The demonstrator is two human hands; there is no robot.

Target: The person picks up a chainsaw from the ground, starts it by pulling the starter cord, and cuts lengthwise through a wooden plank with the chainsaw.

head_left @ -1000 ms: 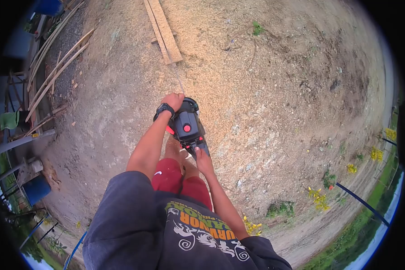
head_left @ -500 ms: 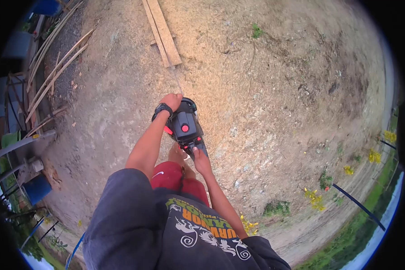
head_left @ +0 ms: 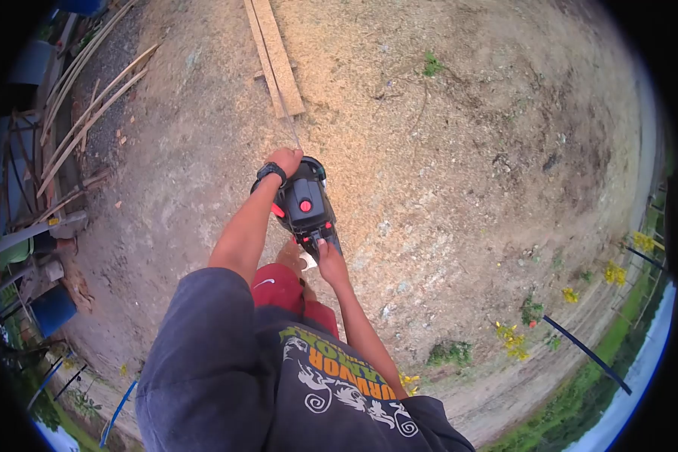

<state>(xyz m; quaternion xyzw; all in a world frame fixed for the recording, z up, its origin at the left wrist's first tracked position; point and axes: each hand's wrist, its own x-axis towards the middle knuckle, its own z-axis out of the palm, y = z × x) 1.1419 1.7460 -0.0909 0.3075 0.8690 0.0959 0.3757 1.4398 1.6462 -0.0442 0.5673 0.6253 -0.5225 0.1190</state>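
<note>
A black chainsaw [head_left: 307, 202] with a red cap and red buttons is in front of my legs. Closed round its front handle is my left hand [head_left: 285, 160], with a dark watch on the wrist. My right hand [head_left: 331, 262] grips the rear handle, thumb on top; its other fingers are mostly hidden. The thin guide bar [head_left: 290, 129] points away from me and meets the near end of a long wooden plank [head_left: 285, 89], in line with the dark slit along it. How deep the bar sits cannot be made out.
A crosspiece [head_left: 261, 74] shows under the plank. Sawdust and small stones cover the dirt ground [head_left: 444, 173]. Long wooden strips [head_left: 98, 113] lie at the left, near a blue container [head_left: 53, 310]. Yellow-flowered plants [head_left: 511, 339] and a dark pole [head_left: 587, 354] stand at the right.
The chainsaw and both hands have shifted slightly forward and left in view. The bar now overlaps the plank's near end more. Both hands keep their grip.
</note>
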